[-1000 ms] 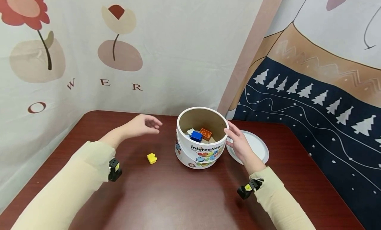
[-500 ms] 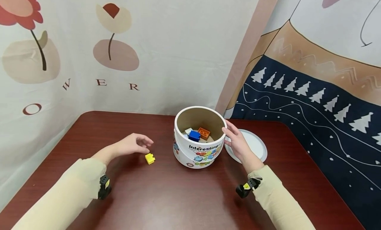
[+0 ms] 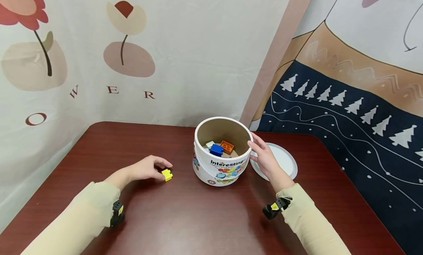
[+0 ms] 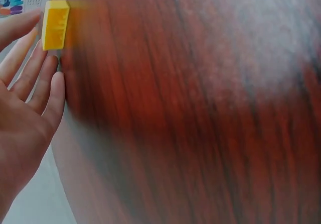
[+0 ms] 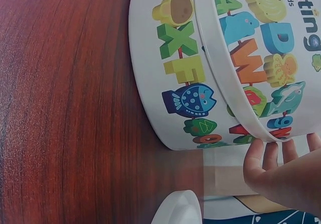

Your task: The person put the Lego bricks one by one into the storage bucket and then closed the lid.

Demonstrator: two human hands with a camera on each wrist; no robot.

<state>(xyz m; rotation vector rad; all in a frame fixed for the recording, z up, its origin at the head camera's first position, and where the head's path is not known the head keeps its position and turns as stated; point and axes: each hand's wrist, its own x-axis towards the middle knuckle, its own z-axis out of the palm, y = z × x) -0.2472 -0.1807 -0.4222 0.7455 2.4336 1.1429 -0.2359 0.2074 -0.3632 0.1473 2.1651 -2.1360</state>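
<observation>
In the head view a small yellow building block (image 3: 167, 175) lies on the table, and my left hand (image 3: 142, 170) reaches to it from the left. Thumb and forefinger stand on either side of the block, right at its edges. The left wrist view shows the yellow block (image 4: 56, 25) just beyond the fingertips, the fingers fairly straight. To the right stands an uncovered white bucket (image 3: 218, 174) with printed letters and pictures. My right hand (image 3: 266, 157) rests against its right side near the rim, with fingertips (image 5: 271, 151) touching the outer wall in the right wrist view.
Inside the bucket lie a blue block (image 3: 216, 150), an orange block (image 3: 227, 147) and pale pieces. A round white lid (image 3: 285, 161) lies on the table behind my right hand. A printed cloth (image 3: 191, 57) hangs close behind the dark red table (image 3: 198, 218).
My left hand has come down from above the table to the yellow block, which stays where it was. My right hand keeps its place on the bucket.
</observation>
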